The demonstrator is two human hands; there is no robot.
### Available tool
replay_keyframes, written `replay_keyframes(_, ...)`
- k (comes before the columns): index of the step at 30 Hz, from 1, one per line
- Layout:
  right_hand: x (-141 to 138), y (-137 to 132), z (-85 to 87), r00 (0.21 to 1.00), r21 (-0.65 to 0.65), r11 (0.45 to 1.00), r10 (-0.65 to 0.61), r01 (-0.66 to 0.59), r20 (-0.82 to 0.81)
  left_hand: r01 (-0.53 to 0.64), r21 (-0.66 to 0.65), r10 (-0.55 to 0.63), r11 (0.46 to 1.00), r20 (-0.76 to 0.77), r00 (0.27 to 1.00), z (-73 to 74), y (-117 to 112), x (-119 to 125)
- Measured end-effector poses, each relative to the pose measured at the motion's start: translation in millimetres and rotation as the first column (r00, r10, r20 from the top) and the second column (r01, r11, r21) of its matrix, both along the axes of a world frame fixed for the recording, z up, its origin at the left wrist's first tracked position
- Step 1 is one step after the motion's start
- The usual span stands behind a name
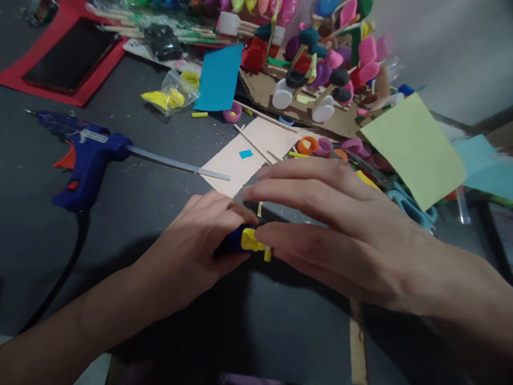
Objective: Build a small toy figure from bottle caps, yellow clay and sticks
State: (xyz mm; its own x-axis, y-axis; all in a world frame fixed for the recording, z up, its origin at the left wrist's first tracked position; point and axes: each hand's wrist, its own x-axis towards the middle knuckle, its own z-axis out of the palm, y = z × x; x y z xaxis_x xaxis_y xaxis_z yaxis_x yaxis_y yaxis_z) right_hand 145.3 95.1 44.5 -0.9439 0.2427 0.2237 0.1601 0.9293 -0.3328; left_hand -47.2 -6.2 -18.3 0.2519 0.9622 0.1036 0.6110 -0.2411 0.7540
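Note:
My left hand (208, 227) is closed around a small dark blue piece (233, 240), mostly hidden by the fingers. A lumpy yellow blob, clay-like in look, (251, 239) covers its right end. Beside the blob, a short yellow strip (267, 253) sticks down. My right hand (340, 224) reaches in from the right with fingers stretched out and apart. Its thumb tip is at the yellow blob, seemingly touching it. Just above the blob, a narrow pale yellow scrap (259, 208) lies on the dark table (296, 331).
At left lies a blue glue gun (90, 155) with a long glue stick (180, 164). Behind my hands are a pale paper sheet (264, 141), a blue card (219, 77) and several clay-topped sticks (308, 37). Blue-handled scissors (412, 208) and green paper (417, 149) lie right.

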Motion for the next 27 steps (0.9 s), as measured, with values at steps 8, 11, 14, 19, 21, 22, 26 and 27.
replay_keyframes(8,15.4,-2.7,-8.8,0.998,0.141,0.988,0.051,-0.055,0.037,-0.031,0.034,0.03,0.999,0.022,0.999,6.2,-2.2,-0.3)
replay_keyframes(11,13.3,-8.1,-13.7,1.0,0.146,0.989,0.016,-0.019,0.02,-0.043,0.054,0.04,0.998,0.051,0.998,4.1,-3.2,0.0)
replay_keyframes(14,10.9,-11.1,-15.3,1.0,0.148,0.989,0.004,-0.003,-0.009,-0.058,0.057,0.055,0.997,0.06,0.997,2.9,-3.7,0.5)
replay_keyframes(19,8.7,-12.3,-12.6,1.0,0.161,0.987,0.001,0.002,-0.017,-0.057,0.073,0.051,0.996,0.081,0.995,2.5,-4.5,1.4)
replay_keyframes(21,7.6,-12.5,-11.0,1.0,0.163,0.987,0.003,0.0,-0.015,-0.071,0.087,0.064,0.994,0.084,0.994,2.3,-4.8,1.8)
replay_keyframes(22,6.9,-12.5,-10.5,1.0,0.163,0.987,0.004,-0.002,-0.011,-0.077,0.096,0.069,0.992,0.088,0.994,2.3,-4.9,2.0)
replay_keyframes(26,3.8,-13.4,-10.7,0.999,0.151,0.988,0.027,-0.024,-0.019,-0.086,0.069,0.078,0.994,0.107,0.991,3.6,-4.9,2.8)
replay_keyframes(27,3.0,-14.0,-11.2,0.999,0.13,0.991,0.021,-0.016,-0.038,-0.087,0.057,0.08,0.995,0.113,0.99,4.0,-4.9,3.1)
